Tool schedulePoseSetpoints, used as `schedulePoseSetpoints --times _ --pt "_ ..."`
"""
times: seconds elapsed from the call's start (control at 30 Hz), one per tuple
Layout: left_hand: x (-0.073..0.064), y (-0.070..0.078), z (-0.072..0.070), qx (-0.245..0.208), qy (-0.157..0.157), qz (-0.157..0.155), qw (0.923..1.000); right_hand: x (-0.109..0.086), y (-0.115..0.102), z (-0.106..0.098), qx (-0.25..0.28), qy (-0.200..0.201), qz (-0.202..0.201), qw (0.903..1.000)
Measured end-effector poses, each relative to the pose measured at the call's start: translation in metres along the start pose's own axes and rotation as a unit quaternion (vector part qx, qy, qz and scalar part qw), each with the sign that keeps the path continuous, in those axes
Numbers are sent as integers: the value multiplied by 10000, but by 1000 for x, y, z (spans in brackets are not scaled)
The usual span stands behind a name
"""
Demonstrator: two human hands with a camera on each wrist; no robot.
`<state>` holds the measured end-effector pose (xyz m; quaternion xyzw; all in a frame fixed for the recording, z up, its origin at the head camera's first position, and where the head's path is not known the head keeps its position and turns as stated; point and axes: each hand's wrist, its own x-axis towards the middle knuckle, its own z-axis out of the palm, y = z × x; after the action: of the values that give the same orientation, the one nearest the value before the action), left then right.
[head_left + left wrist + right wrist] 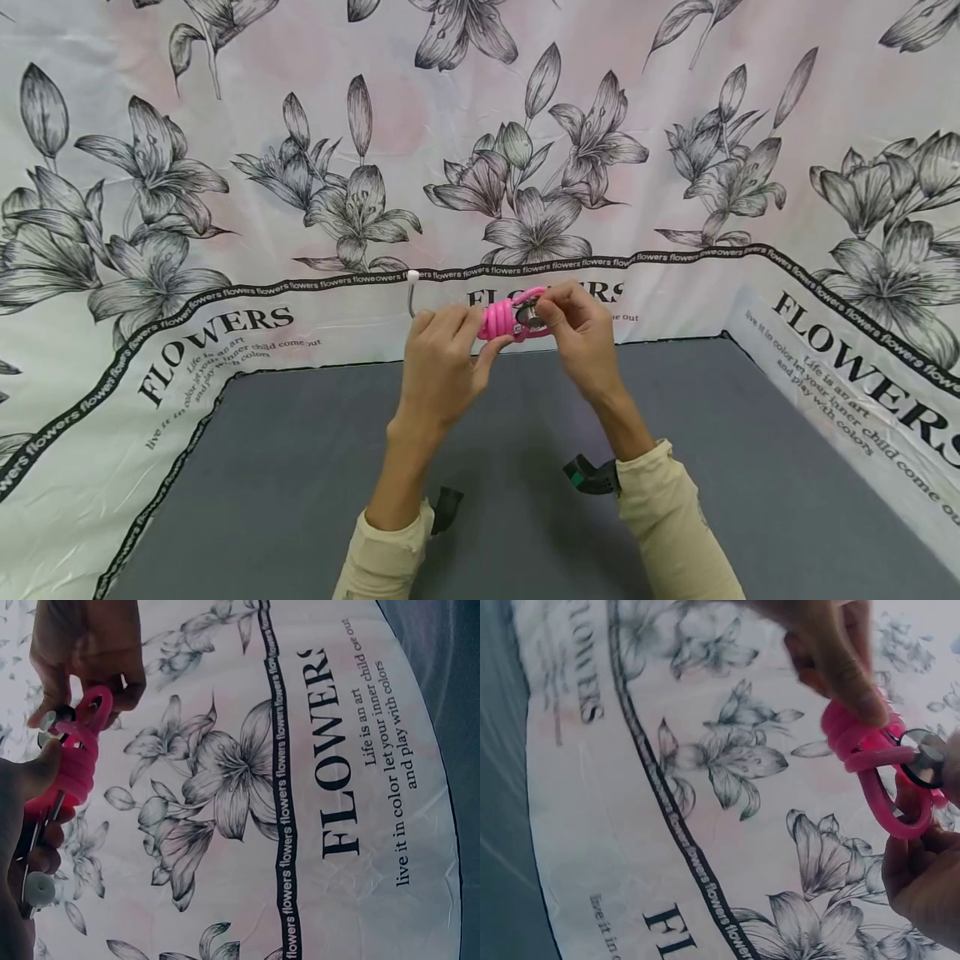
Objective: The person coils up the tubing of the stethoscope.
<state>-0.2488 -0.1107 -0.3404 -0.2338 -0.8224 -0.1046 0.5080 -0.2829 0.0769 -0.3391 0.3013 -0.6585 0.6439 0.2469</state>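
Observation:
A stethoscope with pink tubing (497, 321) wound into a tight bundle is held up in front of the printed cloth. My left hand (442, 358) grips the coils, thumb along the near side. At the bundle's other end, my right hand (588, 337) pinches the round metal chest piece (924, 759) and a loop of tubing (900, 825). A white ear tip (413, 275) on its metal tube sticks out past the left hand; the left wrist view shows a white ear tip (39, 889) close up. The left palm hides part of the metal tubes.
Below the hands lies a dark grey tabletop (300, 467). A white cloth (465, 167) printed with flowers and lettering rises behind it and along both sides. Black wrist devices (592, 477) sit by the beige sleeves (675, 517).

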Motion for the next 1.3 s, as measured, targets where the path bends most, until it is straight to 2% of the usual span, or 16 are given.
schedulePoseSetpoints --times 0.13,0.27,0.53,0.6,0.73,0.8,0.87,1.03,1.13,1.2,1.3 --pt "0 -3 -3 -232 34 -178 9996 2 0 -1 720 -106 366 9967" --pt "0 -5 -5 -472 -16 -224 9986 2 0 -1 770 -39 478 9959" --pt "-1 -2 -3 -743 10 -346 9966 3 5 -3 892 -101 109 9959" --pt "-1 -2 -3 -776 17 -351 9964 3 6 -3 745 -106 -57 9971" --pt "0 0 -1 -686 26 -273 9973 3 7 -5 -38 -166 -372 9992" --pt "0 1 -1 -626 88 -283 9976 3 6 -7 -304 -302 -415 9982" --pt "0 1 0 -539 172 -283 9980 3 6 -8 -334 -438 -288 9981" --pt "0 5 4 -302 407 -78 9987 3 3 -12 218 -446 437 9978" --pt "0 9 5 -260 527 30 9983 3 0 -16 810 -443 666 9935" --pt "1 11 5 -255 577 62 9980 4 -2 -17 1451 -481 810 9849" --pt "2 13 4 -284 601 78 9978 5 -4 -18 2465 -459 1072 9621"
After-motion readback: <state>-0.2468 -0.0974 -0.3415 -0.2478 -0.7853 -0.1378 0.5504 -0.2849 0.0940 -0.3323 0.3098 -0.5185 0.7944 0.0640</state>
